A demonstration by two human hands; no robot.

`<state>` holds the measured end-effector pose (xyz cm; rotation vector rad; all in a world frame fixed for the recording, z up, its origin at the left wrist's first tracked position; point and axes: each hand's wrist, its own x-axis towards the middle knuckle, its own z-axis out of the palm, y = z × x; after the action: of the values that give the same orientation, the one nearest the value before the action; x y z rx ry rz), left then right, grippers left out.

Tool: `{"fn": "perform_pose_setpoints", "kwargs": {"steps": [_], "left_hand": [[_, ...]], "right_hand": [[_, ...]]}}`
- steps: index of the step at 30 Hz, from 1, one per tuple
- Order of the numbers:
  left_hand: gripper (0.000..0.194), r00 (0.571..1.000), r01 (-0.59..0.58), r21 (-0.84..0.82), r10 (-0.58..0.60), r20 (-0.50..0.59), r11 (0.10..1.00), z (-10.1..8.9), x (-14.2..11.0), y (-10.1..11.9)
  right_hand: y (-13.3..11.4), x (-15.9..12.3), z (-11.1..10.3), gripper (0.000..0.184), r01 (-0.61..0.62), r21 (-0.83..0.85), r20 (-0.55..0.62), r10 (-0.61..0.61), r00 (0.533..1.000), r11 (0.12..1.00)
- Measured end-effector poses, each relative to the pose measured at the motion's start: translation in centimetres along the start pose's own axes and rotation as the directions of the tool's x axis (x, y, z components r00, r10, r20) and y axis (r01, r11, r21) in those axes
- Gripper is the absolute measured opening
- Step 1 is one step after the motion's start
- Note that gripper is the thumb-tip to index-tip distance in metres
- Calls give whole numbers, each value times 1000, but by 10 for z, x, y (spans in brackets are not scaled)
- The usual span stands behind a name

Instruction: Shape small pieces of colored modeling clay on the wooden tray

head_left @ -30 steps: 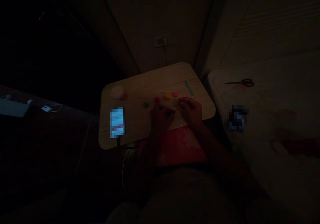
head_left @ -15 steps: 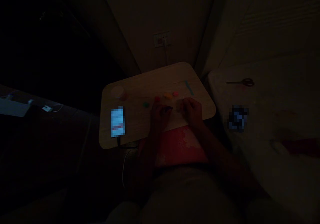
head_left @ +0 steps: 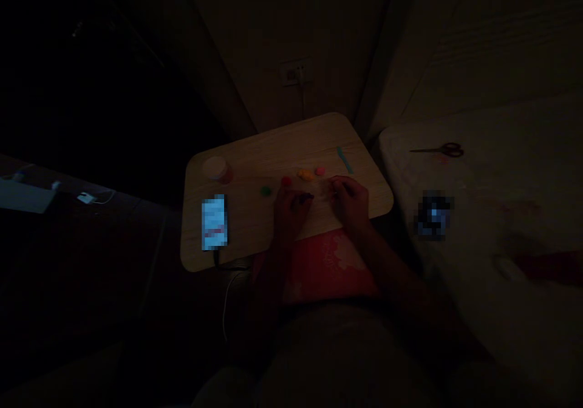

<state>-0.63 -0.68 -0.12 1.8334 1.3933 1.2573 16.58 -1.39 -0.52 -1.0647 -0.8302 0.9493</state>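
Observation:
The scene is very dark. My left hand [head_left: 291, 209] and my right hand [head_left: 350, 200] rest close together on a small wooden lap table [head_left: 255, 153], fingers curled toward each other. Something small sits between their fingertips, too dim to name. Just beyond the hands lie small lumps in a row: green [head_left: 265, 190], red [head_left: 286, 181], orange [head_left: 305, 175] and pink [head_left: 320, 170]. A thin teal stick [head_left: 345, 159] lies at the table's far right.
A lit phone [head_left: 214, 222] with a cable lies on the table's left, behind it a small round pot [head_left: 215, 168]. Scissors [head_left: 439, 149] and another lit device [head_left: 432, 215] lie on the bed at right. A wall socket [head_left: 293, 73] sits behind. A red cushion [head_left: 328, 265] is under the table's edge.
Both hands stay at the same spot on the table with only slight finger movement. The light has grown dimmer.

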Motion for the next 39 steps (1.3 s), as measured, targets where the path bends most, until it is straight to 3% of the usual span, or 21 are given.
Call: {"fn": "perform_pose_setpoints", "kwargs": {"steps": [11,24,30,39], "left_hand": [[11,1000,-14,2,14,-13,1000,1,0,-2],[11,999,-46,33,47,-27,998,3,-1,-9],[12,998,-37,45,39,-42,998,3,-1,-10],[11,998,-48,33,49,-39,998,3,-1,-9]], "right_hand": [[3,2,-1,26,2,-35,-10,-2,1000,999],[-1,1,2,25,-80,-2,-54,80,995,997],[-2,0,-1,29,-34,-95,-10,34,999,995],[5,1,-2,28,-44,-17,18,44,999,999]]}}
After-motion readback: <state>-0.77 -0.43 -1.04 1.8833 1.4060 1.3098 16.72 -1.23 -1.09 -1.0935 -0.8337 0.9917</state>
